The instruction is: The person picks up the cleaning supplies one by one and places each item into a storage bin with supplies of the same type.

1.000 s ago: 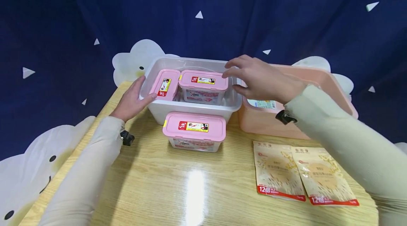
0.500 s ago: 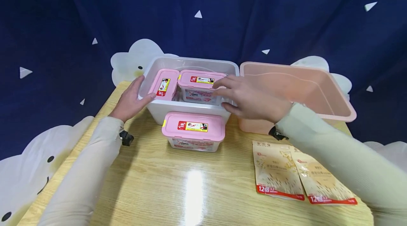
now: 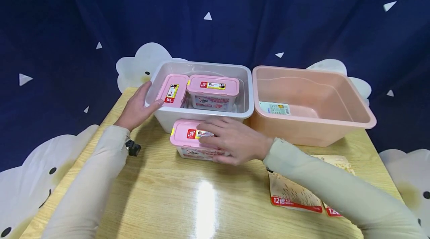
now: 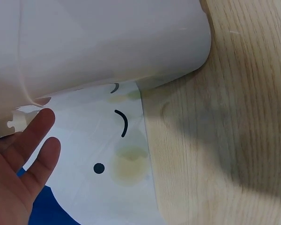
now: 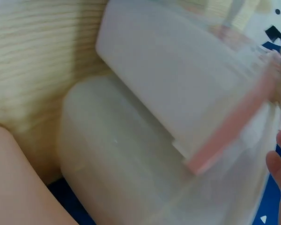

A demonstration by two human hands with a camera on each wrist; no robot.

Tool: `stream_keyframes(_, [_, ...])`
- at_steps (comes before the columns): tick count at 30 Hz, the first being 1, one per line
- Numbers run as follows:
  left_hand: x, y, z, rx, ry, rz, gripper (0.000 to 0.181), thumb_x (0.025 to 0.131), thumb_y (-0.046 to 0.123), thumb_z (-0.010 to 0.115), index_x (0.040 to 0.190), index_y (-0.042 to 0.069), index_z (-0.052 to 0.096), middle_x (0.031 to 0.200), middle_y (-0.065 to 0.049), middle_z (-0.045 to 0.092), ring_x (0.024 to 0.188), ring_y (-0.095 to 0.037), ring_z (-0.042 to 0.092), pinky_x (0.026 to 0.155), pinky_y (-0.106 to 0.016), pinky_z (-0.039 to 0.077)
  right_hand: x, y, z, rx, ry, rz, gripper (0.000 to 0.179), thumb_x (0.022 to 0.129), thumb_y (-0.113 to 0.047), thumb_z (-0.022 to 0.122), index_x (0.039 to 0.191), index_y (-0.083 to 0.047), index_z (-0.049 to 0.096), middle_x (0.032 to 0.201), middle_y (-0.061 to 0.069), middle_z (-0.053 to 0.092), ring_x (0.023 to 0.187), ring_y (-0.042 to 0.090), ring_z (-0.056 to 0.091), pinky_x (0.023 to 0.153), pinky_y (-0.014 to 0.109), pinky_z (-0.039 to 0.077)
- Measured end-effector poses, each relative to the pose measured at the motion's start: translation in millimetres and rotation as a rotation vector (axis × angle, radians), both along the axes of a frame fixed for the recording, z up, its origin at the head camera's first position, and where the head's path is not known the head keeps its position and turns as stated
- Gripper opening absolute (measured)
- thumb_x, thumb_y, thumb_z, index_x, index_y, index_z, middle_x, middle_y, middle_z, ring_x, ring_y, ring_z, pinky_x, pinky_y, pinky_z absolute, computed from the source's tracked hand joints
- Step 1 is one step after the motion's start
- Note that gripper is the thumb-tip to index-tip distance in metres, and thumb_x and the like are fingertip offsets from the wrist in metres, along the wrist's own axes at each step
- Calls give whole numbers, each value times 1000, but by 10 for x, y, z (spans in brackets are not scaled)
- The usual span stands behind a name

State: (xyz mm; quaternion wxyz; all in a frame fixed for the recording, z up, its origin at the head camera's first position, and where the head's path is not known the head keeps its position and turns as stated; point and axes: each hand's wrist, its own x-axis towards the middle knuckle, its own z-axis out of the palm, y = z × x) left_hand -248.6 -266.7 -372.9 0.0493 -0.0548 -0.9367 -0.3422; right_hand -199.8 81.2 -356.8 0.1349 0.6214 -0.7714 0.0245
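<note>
A white bin [image 3: 168,118] stands at the back left of the table with two pink-lidded OMO tubs inside, one lengthwise at left [image 3: 162,95] and one crosswise [image 3: 215,101]. My left hand [image 3: 137,107] rests at the bin's left front corner, thumb over the rim; its straight fingers show beside the bin [image 4: 107,42] in the left wrist view. A third pink-lidded tub [image 3: 183,138] sits on the table before the bin. My right hand [image 3: 236,140] reaches over its right half, fingers loosely spread across the lid and thumb at the near side, covering that end.
Right of the white bin is a peach bin [image 3: 315,132] with a printed label [image 3: 275,108] inside. Two beige pouches, one at left [image 3: 293,196] and one at right [image 3: 339,160], lie at the front right, partly under my right forearm. A navy curtain [image 3: 228,33] hangs behind.
My right hand has come down from the white bin's right side, leftward and nearer, onto the front tub's lid. My left hand stays at the bin's corner.
</note>
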Motion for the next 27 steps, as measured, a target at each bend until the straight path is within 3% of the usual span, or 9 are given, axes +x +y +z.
stream_keyframes(5, [19, -34, -26, -1, 8, 17, 88, 93, 52, 57, 160, 16, 14, 166, -13, 21, 147, -44, 31, 115, -68, 29, -53, -63, -278, 4, -52, -15, 65, 89, -52, 58, 146, -23, 47, 159, 5, 38, 148, 27, 33, 120, 47, 31])
stream_keyframes(10, [11, -24, -36, 3, 10, 6, 88, 93, 53, 57, 160, 15, 14, 166, -13, 20, 148, -43, 29, 117, -67, 28, -86, -84, -505, -19, -75, -61, 74, 83, -54, 61, 149, -27, 43, 160, 2, 36, 149, 26, 31, 120, 49, 29])
stream_keyframes(21, [-10, -21, -10, 6, 29, 6, 87, 93, 53, 56, 160, 16, 16, 166, -12, 23, 146, -43, 33, 115, -68, 30, -82, -102, -493, -24, -81, -105, 75, 80, -51, 66, 148, -30, 44, 160, 1, 35, 150, 25, 27, 118, 50, 25])
stream_keyframes(27, [-27, 3, -28, 1, 25, -2, 86, 93, 50, 57, 160, 15, 16, 166, -13, 23, 146, -43, 33, 115, -67, 31, 28, -104, -472, -19, -82, -135, 75, 80, -54, 66, 148, -30, 45, 161, 4, 33, 149, 30, 28, 113, 55, 30])
